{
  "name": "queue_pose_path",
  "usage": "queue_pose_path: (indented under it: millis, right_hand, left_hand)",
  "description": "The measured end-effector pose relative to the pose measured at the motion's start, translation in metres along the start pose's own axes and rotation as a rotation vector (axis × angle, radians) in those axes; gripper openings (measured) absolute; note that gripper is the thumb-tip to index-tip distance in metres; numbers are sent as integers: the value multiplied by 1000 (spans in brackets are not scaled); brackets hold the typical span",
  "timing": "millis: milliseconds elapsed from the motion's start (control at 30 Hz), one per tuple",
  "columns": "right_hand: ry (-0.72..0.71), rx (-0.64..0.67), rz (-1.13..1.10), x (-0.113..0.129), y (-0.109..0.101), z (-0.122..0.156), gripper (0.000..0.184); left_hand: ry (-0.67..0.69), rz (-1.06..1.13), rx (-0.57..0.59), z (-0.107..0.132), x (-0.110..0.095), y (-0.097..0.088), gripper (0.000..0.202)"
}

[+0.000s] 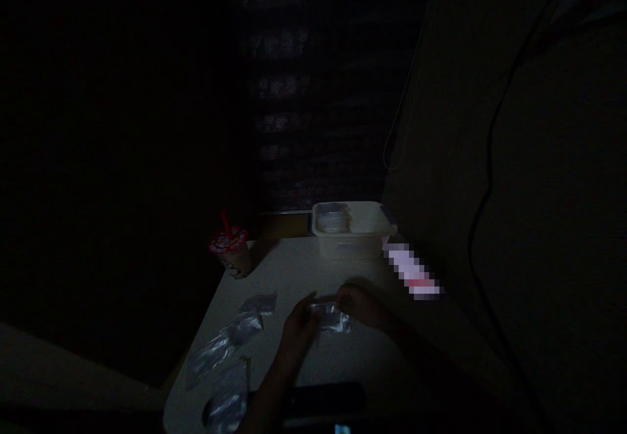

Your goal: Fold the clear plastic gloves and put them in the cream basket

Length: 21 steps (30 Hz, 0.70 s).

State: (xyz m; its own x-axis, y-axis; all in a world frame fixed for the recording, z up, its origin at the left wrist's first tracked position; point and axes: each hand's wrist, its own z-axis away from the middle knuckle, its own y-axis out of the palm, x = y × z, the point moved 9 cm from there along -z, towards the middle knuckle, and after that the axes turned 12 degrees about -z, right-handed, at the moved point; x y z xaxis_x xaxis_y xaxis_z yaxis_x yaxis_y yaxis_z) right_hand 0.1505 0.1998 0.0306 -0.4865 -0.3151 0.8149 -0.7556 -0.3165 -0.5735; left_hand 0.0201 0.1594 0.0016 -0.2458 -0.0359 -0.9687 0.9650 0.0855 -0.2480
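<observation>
The left hand and the right hand hold a small clear plastic bag above the middle of the white desk, and in the dark room the fingers of both hands look closed on it. More clear bags lie on the desk to the left. A white tub sits at the far end, with a blurred pink thing just beside it, and a cup with a red straw stands at the far left corner.
</observation>
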Motion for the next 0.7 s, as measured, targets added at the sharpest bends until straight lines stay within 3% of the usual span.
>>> queue_pose_path:
  millis: [67, 200, 267, 333, 467, 567, 633, 700]
  right_hand:
    - [-10, -29, -263, 3, -5, 1, 3]
    - [88, -122, -680, 0, -10, 1, 36]
    - [146, -186, -780, 0, -16, -2, 42]
    - [123, -268, -777, 9, -36, -10, 39]
    - [64, -481, -595, 33, -109, -43, 38]
    - [183, -569, -501, 32, -155, -80, 37]
    - [236, -574, -470, 29, -170, -108, 35]
    - [282, -546, -426, 22, -172, -134, 28]
  left_hand:
    - [-41, 19, 73, -7, -4, 7, 22]
    - [-38, 53, 56, -24, -16, 9, 20]
    - [-17, 72, 48, -31, -29, 9, 22]
    - [7, 91, 28, -39, -46, 4, 25]
    - [51, 140, -86, -50, -75, -18, 41]
    - [98, 52, -124, -52, -81, -30, 46]
    - [122, -22, -103, -51, -76, -31, 45]
    - [161, -78, -73, -49, -69, -29, 44]
